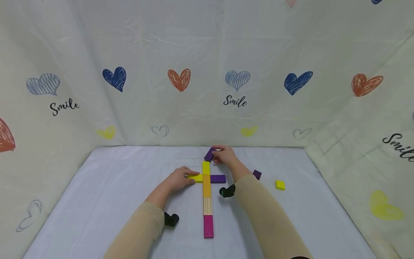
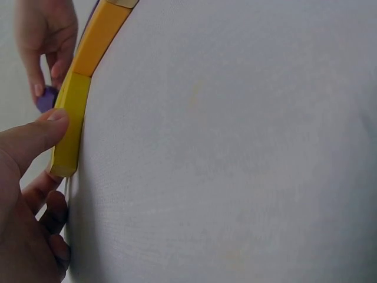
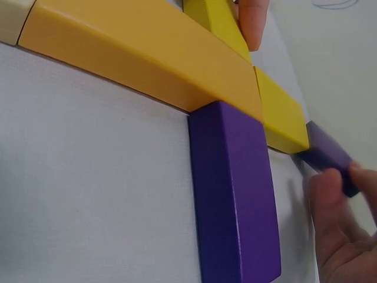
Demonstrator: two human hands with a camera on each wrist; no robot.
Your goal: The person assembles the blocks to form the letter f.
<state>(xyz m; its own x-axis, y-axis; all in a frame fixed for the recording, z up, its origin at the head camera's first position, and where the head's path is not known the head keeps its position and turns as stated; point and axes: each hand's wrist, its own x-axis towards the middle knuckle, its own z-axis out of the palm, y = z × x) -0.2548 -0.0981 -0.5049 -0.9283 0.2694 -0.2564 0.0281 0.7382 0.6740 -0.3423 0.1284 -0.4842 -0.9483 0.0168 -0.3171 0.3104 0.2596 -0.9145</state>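
Flat blocks form a cross on the white cloth. Its upright runs from a yellow block (image 1: 206, 168) through an orange block (image 1: 206, 186) and a pale wooden piece (image 1: 207, 205) to a magenta block (image 1: 208, 226). On the left, my left hand (image 1: 179, 179) pinches the yellow side block (image 2: 72, 127) between thumb and fingers; that block meets the orange one. A purple side block (image 3: 235, 194) lies against the orange block's right side. My right hand (image 1: 224, 157) pinches another purple block (image 1: 210, 154), tilted, with its lower end close to the top yellow block.
Right of the right forearm lie a small purple block (image 1: 257, 174) and a small yellow block (image 1: 280, 185). Dark wrist pieces (image 1: 227, 191) sit at both sleeves. A heart-printed curtain (image 1: 207, 115) stands along the table's back edge.
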